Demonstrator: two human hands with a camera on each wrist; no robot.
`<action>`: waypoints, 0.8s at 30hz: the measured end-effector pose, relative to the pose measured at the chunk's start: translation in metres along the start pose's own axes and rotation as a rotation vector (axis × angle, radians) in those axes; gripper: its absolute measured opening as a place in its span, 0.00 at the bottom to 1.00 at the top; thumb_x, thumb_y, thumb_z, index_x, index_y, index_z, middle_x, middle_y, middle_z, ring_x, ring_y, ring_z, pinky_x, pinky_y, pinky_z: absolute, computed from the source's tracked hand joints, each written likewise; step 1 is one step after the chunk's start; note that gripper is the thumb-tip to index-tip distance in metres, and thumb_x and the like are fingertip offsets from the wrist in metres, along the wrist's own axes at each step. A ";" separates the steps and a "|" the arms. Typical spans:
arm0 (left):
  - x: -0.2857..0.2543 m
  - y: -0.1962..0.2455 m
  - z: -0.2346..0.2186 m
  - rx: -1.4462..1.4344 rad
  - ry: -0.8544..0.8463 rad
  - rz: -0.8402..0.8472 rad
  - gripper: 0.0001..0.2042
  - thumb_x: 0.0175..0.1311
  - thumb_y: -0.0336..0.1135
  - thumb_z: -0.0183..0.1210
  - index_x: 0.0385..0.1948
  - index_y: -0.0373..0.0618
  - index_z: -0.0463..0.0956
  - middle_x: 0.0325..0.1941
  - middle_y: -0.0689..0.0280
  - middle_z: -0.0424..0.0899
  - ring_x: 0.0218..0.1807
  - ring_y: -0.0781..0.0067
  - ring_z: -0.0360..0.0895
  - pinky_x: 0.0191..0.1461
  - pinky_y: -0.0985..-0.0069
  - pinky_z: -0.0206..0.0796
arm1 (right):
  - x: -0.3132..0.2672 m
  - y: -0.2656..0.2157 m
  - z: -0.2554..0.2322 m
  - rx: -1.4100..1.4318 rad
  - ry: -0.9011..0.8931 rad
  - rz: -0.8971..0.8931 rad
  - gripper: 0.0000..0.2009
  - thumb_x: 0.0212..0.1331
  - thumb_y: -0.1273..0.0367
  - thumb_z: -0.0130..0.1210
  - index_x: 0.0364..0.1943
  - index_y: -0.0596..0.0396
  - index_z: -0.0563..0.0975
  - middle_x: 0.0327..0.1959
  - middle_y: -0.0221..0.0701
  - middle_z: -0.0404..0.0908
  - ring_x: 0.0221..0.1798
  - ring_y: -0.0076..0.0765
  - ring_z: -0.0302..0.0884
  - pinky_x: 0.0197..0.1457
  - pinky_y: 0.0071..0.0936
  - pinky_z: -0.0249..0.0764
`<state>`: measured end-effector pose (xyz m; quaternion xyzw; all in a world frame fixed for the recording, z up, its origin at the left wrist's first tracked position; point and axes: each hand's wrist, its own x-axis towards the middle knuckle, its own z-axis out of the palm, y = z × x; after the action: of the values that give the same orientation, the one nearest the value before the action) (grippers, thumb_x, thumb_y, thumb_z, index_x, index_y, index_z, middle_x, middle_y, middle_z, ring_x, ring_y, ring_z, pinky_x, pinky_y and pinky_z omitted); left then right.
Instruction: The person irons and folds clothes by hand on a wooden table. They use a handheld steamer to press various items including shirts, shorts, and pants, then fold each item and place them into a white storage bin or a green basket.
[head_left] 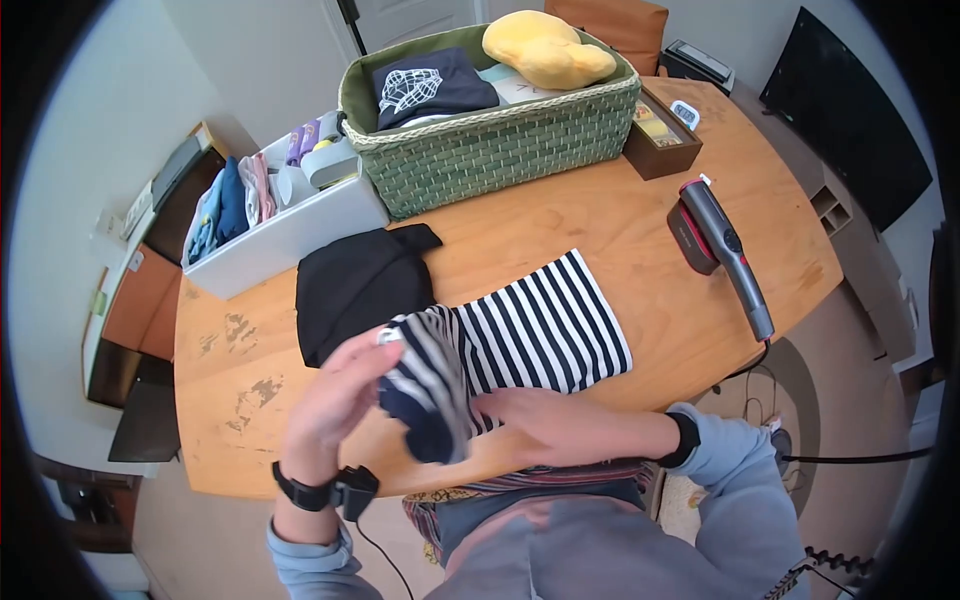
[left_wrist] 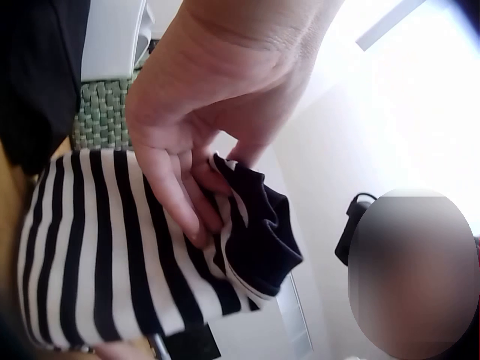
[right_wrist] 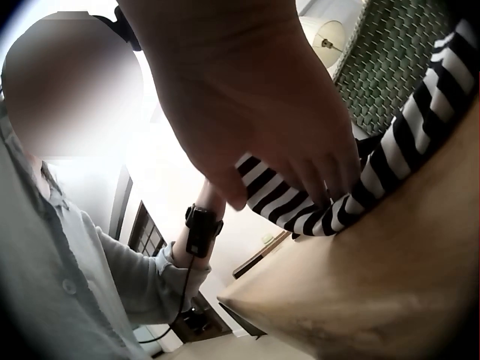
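Observation:
A black-and-white striped shirt lies partly flat on the wooden table, its left end lifted and folded up. My left hand pinches that raised end by the dark band; in the left wrist view, the fingers curl in at the navy-black edge. At the shirt's near edge, my right hand grips the cloth low over the table. The right wrist view has striped fabric between thumb and fingers, with some fingertips hidden in the folds. A folded black garment sits just left of the shirt.
Behind the clothes stand a green woven basket with clothes and a yellow plush, and a white bin of folded items. A corded handheld steamer lies at the right, near a small brown box. The table curves along its front edge.

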<state>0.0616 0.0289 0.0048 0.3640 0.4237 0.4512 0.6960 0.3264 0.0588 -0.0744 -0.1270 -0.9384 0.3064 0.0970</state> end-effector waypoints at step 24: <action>0.038 -0.089 0.056 1.796 -0.215 0.364 0.34 0.57 0.52 0.58 0.66 0.55 0.57 0.71 0.50 0.51 0.72 0.47 0.47 0.68 0.46 0.44 | -0.046 0.085 -0.054 0.213 0.509 0.638 0.27 0.54 0.75 0.51 0.61 0.57 0.60 0.58 0.47 0.67 0.60 0.51 0.66 0.64 0.36 0.61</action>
<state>0.1502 0.0279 -0.0630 0.8684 0.4840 0.0193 0.1065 0.3990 0.1410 -0.0877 -0.4722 -0.7611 0.3752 0.2385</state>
